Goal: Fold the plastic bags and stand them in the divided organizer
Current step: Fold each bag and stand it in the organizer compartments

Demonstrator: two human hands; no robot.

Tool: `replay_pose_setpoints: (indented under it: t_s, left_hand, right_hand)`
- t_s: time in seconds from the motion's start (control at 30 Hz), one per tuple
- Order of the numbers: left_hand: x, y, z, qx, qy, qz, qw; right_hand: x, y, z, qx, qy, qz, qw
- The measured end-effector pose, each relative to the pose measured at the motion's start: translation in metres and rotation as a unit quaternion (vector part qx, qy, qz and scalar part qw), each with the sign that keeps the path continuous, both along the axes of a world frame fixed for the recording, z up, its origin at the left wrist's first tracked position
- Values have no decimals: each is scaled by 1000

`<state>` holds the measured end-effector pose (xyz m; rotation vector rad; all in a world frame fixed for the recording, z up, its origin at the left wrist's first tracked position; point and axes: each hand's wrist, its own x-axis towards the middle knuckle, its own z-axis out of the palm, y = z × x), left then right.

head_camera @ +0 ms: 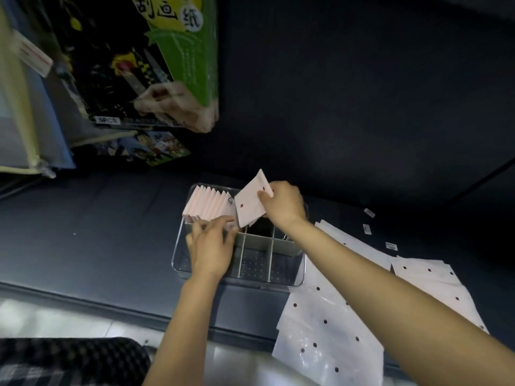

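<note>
While the right hand (282, 204) pinches a folded bag (250, 206) over the far side of the organizer (299, 277), the left hand (210, 246) lies flat with straight fingers against the row of folded bags (207, 203). It seems to push the row toward the far left corner so a gap opens for the new one. Near compartments look bare. Flat bags with dots (320, 330) wait on the table's (97, 232) near right edge, not folded yet.
</note>
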<state>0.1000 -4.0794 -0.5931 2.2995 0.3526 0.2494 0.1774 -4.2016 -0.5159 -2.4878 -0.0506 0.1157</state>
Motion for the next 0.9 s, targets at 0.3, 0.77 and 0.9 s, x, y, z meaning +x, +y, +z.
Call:
replay_pose_setpoints:
  t_s: [0.3, 0.77, 0.9]
  left_hand:
    - [11, 14, -3, 78, 25, 46, 996]
    - [7, 7, -11, -113, -40, 77, 990]
    - [5, 7, -11, -42, -31, 67, 996]
  right_hand:
    - [6, 38, -31, -199, -7, 51, 979]
    - [17, 70, -54, 175, 287, -48, 941]
    - [8, 55, -53, 233, 290, -6, 928]
